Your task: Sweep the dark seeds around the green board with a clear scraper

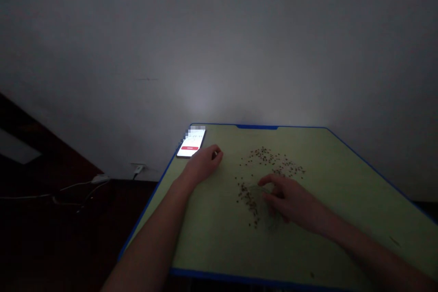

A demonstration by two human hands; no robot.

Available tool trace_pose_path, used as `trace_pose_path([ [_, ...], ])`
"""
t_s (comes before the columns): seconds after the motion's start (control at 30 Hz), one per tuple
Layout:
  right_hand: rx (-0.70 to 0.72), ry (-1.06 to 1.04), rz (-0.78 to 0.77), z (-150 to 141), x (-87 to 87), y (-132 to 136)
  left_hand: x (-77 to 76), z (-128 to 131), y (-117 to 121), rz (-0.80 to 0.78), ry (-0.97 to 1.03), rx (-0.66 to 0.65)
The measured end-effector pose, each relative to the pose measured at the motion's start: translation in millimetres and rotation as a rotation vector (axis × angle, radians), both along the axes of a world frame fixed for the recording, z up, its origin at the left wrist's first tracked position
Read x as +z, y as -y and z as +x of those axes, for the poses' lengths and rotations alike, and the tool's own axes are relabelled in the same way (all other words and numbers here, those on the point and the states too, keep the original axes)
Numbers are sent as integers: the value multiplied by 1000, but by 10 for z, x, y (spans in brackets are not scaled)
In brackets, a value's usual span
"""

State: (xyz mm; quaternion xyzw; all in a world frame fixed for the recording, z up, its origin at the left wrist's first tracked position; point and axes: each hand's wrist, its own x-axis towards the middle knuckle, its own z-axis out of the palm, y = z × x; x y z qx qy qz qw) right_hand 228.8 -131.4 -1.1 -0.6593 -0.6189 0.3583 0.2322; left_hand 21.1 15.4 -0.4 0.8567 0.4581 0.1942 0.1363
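My left hand rests on the left part of the table with its fingers curled in beside the thumb. Whatever those fingers may hold is hidden. My right hand is over the middle of the table, its forefinger and thumb apart. Close to these fingertips shows the faint edge of a clear, see-through thing; its kind and whether I touch it cannot be made out. Small dark seed-like bits lie scattered left of my right hand. More such dark bits spread beyond it.
A phone with a lit screen lies at the far left corner of the pale green table, which has a blue rim. Behind it stands a grey wall. A plug with a cable is at the wall on the left. The room is dim.
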Motion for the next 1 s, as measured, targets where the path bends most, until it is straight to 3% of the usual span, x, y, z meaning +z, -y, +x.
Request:
trace_pose_path([
  [0.23, 30, 91, 57, 288, -33, -7, 53, -42, 9, 25, 32, 23],
  [0.53, 126, 130, 55, -49, -32, 26, 95, -43, 31, 15, 15, 45],
  [0.83, 66, 124, 7, 291, -90, 155, 62, -47, 18, 51, 33, 27],
  [1.0, 95, 140, -14, 132, -117, 270, 47, -42, 14, 63, 40, 20],
])
